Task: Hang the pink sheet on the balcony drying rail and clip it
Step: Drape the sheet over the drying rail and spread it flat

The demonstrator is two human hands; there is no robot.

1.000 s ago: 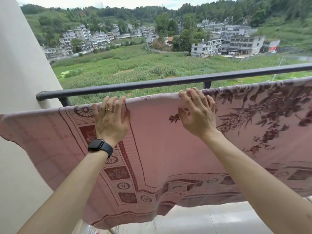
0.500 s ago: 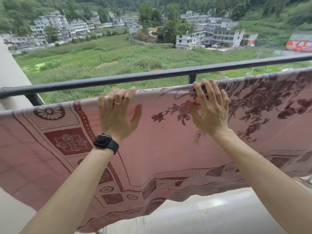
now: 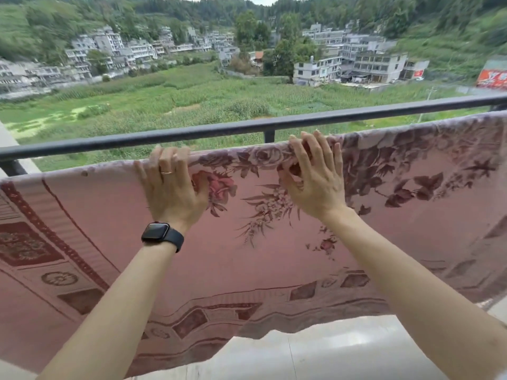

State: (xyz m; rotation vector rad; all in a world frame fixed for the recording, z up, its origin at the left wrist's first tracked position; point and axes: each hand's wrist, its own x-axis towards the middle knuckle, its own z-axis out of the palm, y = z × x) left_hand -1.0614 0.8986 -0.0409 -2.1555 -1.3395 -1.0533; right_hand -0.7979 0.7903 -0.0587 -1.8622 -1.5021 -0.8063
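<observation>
- Sheet position: pink sheet (image 3: 247,256) hangs draped over a support hidden under its top fold, just on the near side of the dark balcony railing (image 3: 219,130); the lower hem hangs free above the floor.
- Left hand (image 3: 171,187): fingers hooked over the top fold, thumb on the near face, gripping cloth.
- Right hand (image 3: 312,182): fingers curled, pinching a gather of the fold.
- Handling, judged: thin, soft, light and limp; wind could lift it (no clips in view). Best hold is the top fold, hands spread apart.
- Writing: red billboard (image 3: 492,78) at far right, characters blurred and unreadable; watch (image 3: 160,234) face dark.
</observation>
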